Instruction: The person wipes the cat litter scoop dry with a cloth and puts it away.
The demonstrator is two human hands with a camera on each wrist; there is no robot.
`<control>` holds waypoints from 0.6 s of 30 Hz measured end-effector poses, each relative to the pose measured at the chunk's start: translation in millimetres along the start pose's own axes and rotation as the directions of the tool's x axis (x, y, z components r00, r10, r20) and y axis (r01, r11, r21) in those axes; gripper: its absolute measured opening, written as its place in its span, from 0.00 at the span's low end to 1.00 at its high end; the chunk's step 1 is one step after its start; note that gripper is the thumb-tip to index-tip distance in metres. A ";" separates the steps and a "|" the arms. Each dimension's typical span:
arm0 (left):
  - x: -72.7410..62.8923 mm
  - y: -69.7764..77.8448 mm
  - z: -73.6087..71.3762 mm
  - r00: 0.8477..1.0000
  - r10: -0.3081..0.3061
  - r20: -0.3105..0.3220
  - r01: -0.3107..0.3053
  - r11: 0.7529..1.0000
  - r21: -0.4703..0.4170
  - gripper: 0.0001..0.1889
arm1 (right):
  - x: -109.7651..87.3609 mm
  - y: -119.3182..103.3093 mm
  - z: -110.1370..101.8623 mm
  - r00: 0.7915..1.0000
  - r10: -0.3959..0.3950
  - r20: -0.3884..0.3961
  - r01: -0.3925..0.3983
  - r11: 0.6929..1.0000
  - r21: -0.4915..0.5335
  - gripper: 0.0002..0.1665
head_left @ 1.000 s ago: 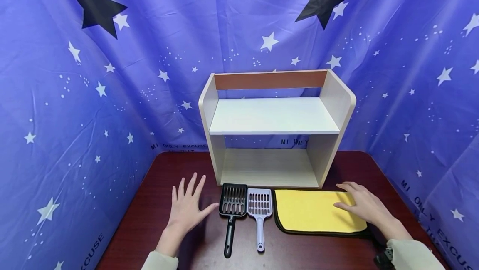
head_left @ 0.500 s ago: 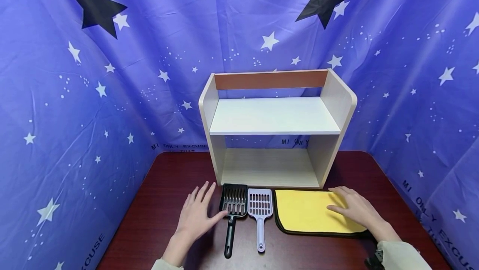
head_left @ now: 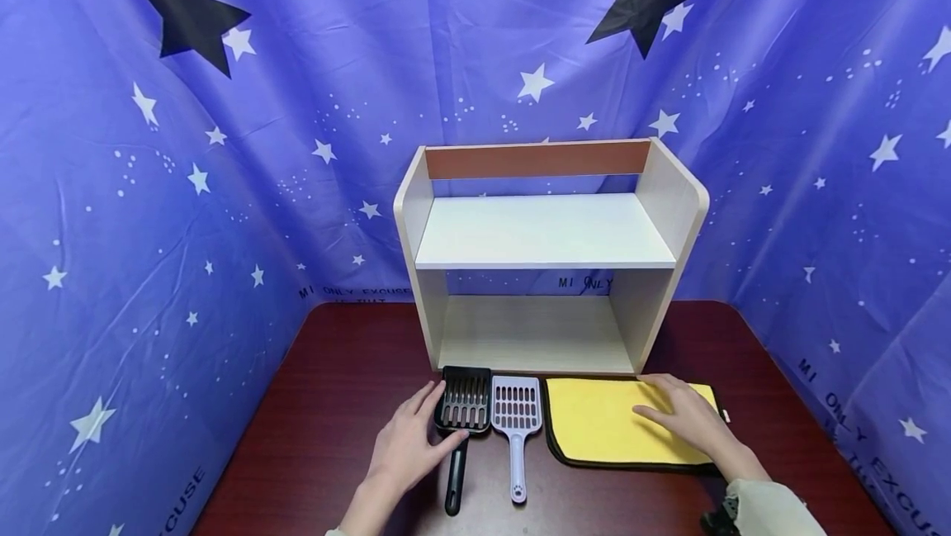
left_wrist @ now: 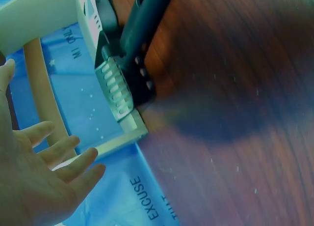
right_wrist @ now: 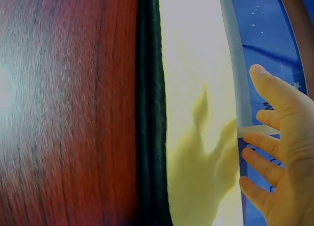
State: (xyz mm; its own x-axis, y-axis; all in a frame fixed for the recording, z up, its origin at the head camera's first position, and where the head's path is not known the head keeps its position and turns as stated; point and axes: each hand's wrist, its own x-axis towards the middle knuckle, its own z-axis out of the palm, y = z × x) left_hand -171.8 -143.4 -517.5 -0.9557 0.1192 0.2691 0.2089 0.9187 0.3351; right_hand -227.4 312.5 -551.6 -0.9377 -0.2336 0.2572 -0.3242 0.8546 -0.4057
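Note:
My left hand hovers at the left side of a black litter scoop, thumb over the top of its handle and fingers spread. In the left wrist view that hand shows apart from the black scoop, holding nothing. A pale lilac litter scoop lies beside the black one, a paw print on its handle end. Over a folded yellow cloth with dark edging hangs my right hand, fingers loosely spread. Its shadow falls on the cloth in the right wrist view.
A pale wooden two-tier shelf stands on the dark red table, directly behind the scoops and cloth. Blue curtains printed with stars enclose the table at the back and both sides.
My left hand has moved right and slightly down, to the black litter scoop. My right hand has drifted left over the yellow cloth. The scoops and cloth lie where they were.

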 end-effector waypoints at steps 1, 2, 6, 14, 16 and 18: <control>-0.6 1.6 0.8 1.000 -0.005 0.003 0.005 1.000 -0.011 0.44 | 0.6 -0.6 2.0 1.000 0.009 -0.004 -0.009 1.000 0.008 0.35; -1.3 3.1 1.7 1.000 -0.009 0.007 0.009 1.000 -0.021 0.43 | 1.1 -1.2 4.2 1.000 0.018 -0.004 -0.018 1.000 0.012 0.34; -5.1 10.2 6.6 1.000 -0.016 0.011 0.017 0.998 -0.063 0.41 | 2.9 -3.4 10.7 0.999 0.050 -0.006 -0.050 0.998 0.027 0.33; -11.2 27.6 19.2 0.999 -0.036 0.039 0.043 0.980 -0.194 0.36 | 6.6 -7.8 17.0 0.994 0.111 0.000 -0.111 0.994 0.000 0.32; -13.1 31.8 23.8 0.999 -0.032 0.040 0.040 0.973 -0.229 0.35 | 7.6 -7.8 18.9 0.992 0.126 0.002 -0.126 0.992 -0.012 0.31; -14.9 35.8 28.7 0.999 -0.027 0.040 0.037 0.963 -0.265 0.34 | 8.8 -7.8 20.7 0.990 0.138 0.003 -0.138 0.990 -0.020 0.31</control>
State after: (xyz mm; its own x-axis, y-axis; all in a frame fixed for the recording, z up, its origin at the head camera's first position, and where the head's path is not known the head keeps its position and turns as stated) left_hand -156.0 -101.6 -535.4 -0.9686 0.1092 0.2235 0.2211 0.7896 0.5724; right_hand -235.7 294.2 -564.3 -0.9738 -0.1152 0.1958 -0.1895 0.8876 -0.4199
